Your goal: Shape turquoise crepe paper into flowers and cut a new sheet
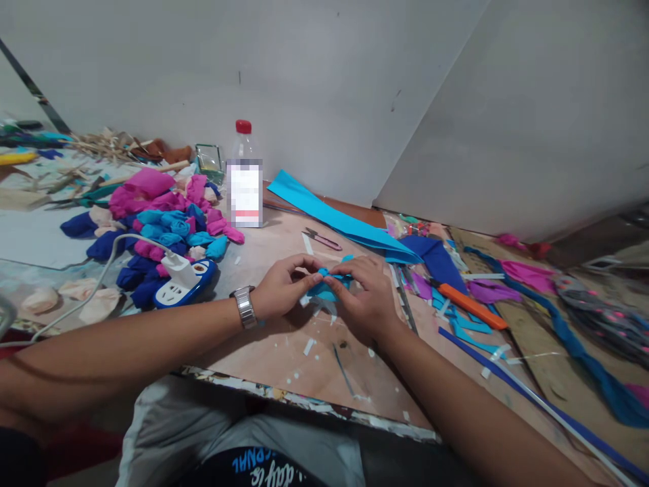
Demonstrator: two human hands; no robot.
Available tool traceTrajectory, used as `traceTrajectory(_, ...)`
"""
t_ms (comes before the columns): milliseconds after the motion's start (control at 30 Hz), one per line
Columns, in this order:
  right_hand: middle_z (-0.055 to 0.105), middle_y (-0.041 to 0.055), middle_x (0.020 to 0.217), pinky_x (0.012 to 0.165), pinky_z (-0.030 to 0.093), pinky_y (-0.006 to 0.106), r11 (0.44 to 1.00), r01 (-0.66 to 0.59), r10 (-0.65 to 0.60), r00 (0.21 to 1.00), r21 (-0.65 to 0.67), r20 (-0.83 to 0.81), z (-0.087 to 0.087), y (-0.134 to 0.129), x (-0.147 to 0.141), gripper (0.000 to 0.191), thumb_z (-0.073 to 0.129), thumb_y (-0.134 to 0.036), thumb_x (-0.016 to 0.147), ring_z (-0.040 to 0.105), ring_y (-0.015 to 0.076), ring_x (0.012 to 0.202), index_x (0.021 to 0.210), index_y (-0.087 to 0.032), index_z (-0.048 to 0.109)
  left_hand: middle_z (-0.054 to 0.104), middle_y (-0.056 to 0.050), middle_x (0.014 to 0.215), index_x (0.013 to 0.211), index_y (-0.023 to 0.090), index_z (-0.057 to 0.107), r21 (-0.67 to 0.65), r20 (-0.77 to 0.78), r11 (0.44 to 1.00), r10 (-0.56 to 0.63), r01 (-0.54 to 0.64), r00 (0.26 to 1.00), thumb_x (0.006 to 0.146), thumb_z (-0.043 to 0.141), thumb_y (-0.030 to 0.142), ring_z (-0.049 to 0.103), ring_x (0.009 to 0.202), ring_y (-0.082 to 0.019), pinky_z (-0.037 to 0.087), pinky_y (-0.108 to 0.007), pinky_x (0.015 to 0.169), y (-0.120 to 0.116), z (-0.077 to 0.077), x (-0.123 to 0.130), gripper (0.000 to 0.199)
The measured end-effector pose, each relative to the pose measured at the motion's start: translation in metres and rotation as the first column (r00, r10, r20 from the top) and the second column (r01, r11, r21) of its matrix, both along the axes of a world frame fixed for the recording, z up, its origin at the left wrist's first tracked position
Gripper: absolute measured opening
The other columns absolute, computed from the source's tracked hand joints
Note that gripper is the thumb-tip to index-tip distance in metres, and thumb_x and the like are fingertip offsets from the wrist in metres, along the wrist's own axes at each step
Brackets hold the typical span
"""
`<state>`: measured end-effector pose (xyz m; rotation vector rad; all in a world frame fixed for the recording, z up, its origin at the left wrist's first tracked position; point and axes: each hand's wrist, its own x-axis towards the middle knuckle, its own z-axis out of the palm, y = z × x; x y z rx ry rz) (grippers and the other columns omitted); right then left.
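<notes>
Blue piece (324, 291), apparently paper: pinched by left hand (284, 288) and right hand (368, 297), each grip closed; table (271, 355) beneath.

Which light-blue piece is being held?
The small piece, pinched by left hand and right hand; the long strip and the scraps at right lie unheld.

Blue lettering (255, 460), "RNAL", and partly legible white script (276, 476) on the dark shirt (215, 470)

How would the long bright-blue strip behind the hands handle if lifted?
The strip is probably light, since its edges look thin. It likely bends, appearing folded over, and might sag if held by one end, being long.
</notes>
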<state>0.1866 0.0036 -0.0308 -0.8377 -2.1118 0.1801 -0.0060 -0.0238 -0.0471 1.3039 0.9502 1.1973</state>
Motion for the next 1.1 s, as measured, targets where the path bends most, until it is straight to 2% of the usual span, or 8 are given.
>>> traceTrajectory(333,0.077,0.0023,0.091,0.093,0.043,0.046,1.000,0.022,-0.021,1.000,-0.014,0.022,-0.0020,-0.0016,-0.0004,0.008,0.069,-0.033,0.093,0.069,0.0228,0.091,0.092,-0.025,0.070,0.062,0.001,0.074,0.100,0.017,0.063,-0.029,0.012,0.999,0.014,-0.014,1.000,0.084,0.072,0.052,0.056,0.060,-0.010,0.046,-0.022,0.055,0.0024,-0.0028,0.0010,0.040)
traceTrajectory(567,0.077,0.0023,0.092,0.089,0.042,0.044,0.999,-0.014,0.015,1.000,-0.045,0.019,-0.0017,-0.0004,0.0005,0.009,0.069,-0.034,0.092,0.069,0.0226,0.089,0.094,-0.025,0.069,0.062,0.001,0.071,0.099,0.016,0.064,-0.021,-0.001,1.000,0.007,-0.007,1.000,0.084,0.071,0.052,0.056,0.061,-0.010,0.046,-0.022,0.056,0.0019,-0.0013,0.0002,0.039)
traceTrajectory(833,0.075,0.0016,0.087,0.089,0.041,0.043,0.999,0.016,-0.015,0.999,-0.049,0.031,-0.0010,-0.0015,-0.0013,0.010,0.068,-0.032,0.093,0.068,0.0219,0.087,0.088,-0.024,0.067,0.067,-0.003,0.087,0.099,0.015,0.065,0.030,-0.022,1.000,0.010,-0.010,1.000,0.086,0.069,0.049,0.059,0.071,-0.011,0.048,-0.023,0.063,0.0031,-0.0041,0.0003,0.036)
traceTrajectory(1100,0.074,0.0022,0.089,0.088,0.041,0.043,0.997,0.012,-0.009,0.999,-0.072,0.048,-0.0029,0.0011,-0.0002,0.011,0.068,-0.035,0.093,0.067,0.0228,0.087,0.091,-0.024,0.066,0.068,-0.004,0.090,0.099,0.015,0.067,0.007,0.002,1.000,-0.024,0.024,1.000,0.087,0.069,0.047,0.062,0.075,-0.012,0.051,-0.026,0.071,0.0048,-0.0064,0.0002,0.034)
